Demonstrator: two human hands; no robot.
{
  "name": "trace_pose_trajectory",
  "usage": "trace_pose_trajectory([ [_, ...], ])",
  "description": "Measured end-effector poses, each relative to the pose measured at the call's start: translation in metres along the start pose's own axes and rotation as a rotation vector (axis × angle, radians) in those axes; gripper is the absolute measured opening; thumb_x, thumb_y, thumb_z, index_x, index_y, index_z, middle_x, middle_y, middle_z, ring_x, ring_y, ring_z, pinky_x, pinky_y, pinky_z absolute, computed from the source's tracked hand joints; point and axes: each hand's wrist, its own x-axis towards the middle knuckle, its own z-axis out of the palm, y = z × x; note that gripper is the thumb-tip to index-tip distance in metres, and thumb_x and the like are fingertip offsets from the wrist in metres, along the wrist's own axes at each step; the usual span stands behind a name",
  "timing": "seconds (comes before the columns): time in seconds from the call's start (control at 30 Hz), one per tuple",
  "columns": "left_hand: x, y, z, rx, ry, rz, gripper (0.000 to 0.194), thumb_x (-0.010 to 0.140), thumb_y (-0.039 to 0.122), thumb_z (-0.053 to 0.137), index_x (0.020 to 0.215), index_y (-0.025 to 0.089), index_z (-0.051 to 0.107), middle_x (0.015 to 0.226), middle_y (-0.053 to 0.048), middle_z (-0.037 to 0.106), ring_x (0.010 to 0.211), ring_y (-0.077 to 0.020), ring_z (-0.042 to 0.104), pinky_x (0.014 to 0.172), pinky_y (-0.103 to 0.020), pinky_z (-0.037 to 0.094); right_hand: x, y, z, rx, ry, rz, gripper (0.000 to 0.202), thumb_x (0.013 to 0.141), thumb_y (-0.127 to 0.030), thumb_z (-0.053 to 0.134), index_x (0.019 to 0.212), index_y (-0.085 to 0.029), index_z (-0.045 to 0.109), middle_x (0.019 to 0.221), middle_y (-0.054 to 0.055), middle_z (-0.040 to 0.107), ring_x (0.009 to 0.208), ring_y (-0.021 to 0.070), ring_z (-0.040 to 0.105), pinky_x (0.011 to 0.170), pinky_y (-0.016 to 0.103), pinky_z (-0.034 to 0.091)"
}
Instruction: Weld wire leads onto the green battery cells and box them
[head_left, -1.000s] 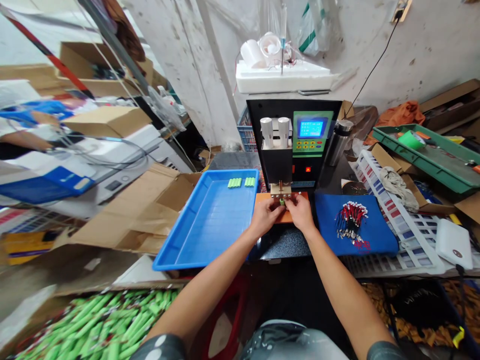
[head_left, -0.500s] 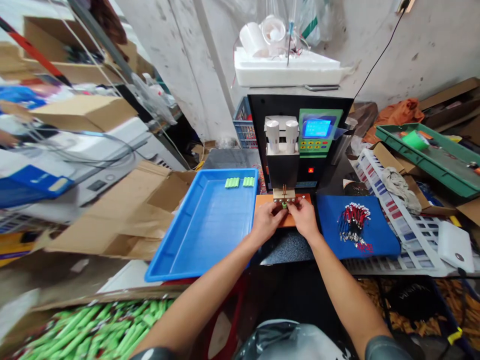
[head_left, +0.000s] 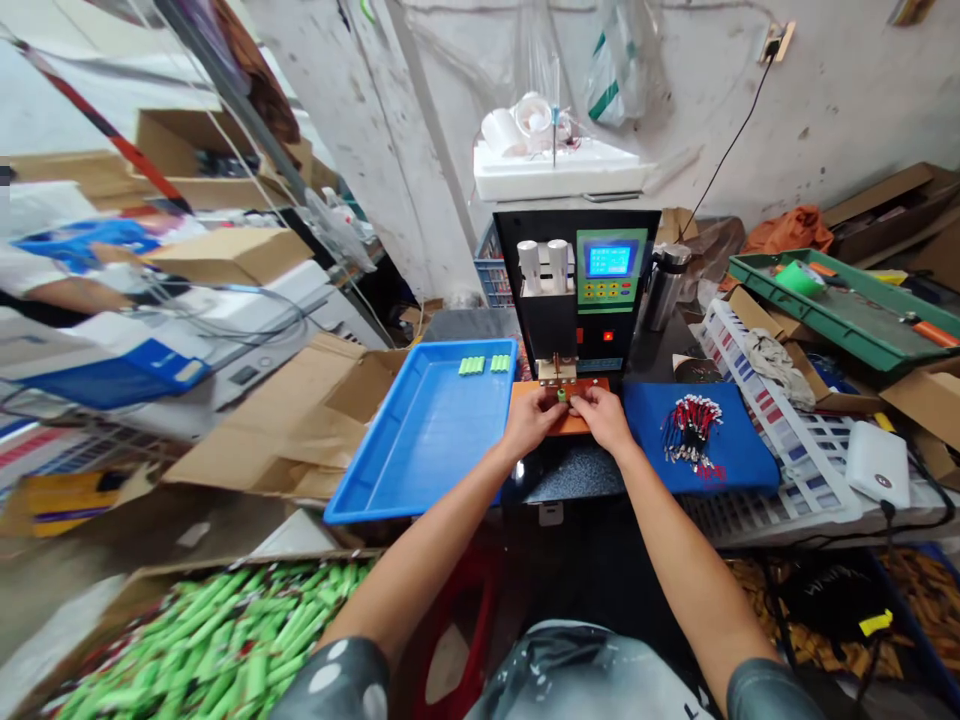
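Green cell, small and partly hidden by fingertips, is at the front of the black machine, just below its copper tips and above the orange plate. Whether the tips touch it, I cannot tell.

The left hand has its thumb and forefinger drawn close together at the cell's left side. The right hand comes in from the other side, its fingers bent and near the cell. At this size I cannot tell whether either hand's fingers are clamped on it, or whether the right ones hold some smaller part.

As for how far along things are, work on this piece looks under way, since it is at the machine with both hands around it. Two groups of green cells lie in the far right corner of the blue tray; whether they are finished or waiting, the view does not settle. A bundle of red and black leads lies on the blue cloth to the right, apart from the hands. The machine's screen is lit. How much remains cannot be told.
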Motion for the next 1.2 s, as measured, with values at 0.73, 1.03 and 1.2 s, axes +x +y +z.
trace_pose_trajectory([
  [0.73, -0.03, 0.052, 0.021, -0.104, 0.0, -0.015, 0.027, 0.075, 0.038, 0.07, 0.083, 0.014, 0.063, 0.069, -0.001, 0.061, 0.061, -0.012, 0.055, 0.057, -0.022, 0.042, -0.062, -0.004, 0.012, 0.132, -0.126, 0.196, 0.013, 0.075, -0.027, 0.062, 0.074, -0.016, 0.055, 0.061, -0.001, 0.06, 0.041, 0.0089, 0.053, 0.034, 0.016, 0.039],
  [1.03, -0.036, 0.044, 0.012, -0.086, -0.024, -0.151, 0.03, 0.085, 0.037, 0.057, 0.108, 0.018, 0.051, 0.06, 0.006, 0.05, 0.052, -0.0091, 0.048, 0.052, -0.02, 0.038, -0.063, -0.019, -0.007, 0.449, -0.21, 0.267, 0.04, 0.066, -0.048, 0.079, 0.077, -0.014, 0.061, 0.07, 0.001, 0.064, 0.049, 0.0069, 0.053, 0.04, 0.015, 0.038],
  [1.2, -0.031, 0.042, 0.005, -0.189, -0.051, -0.171, 0.038, 0.084, 0.045, 0.06, 0.105, 0.013, 0.056, 0.061, 0.004, 0.052, 0.049, -0.0084, 0.049, 0.05, -0.021, 0.041, -0.048, -0.024, -0.007, 0.565, -0.08, 0.268, 0.042, 0.06, -0.045, 0.085, 0.078, -0.015, 0.062, 0.071, 0.002, 0.065, 0.054, 0.0082, 0.054, 0.045, 0.018, 0.042],
])
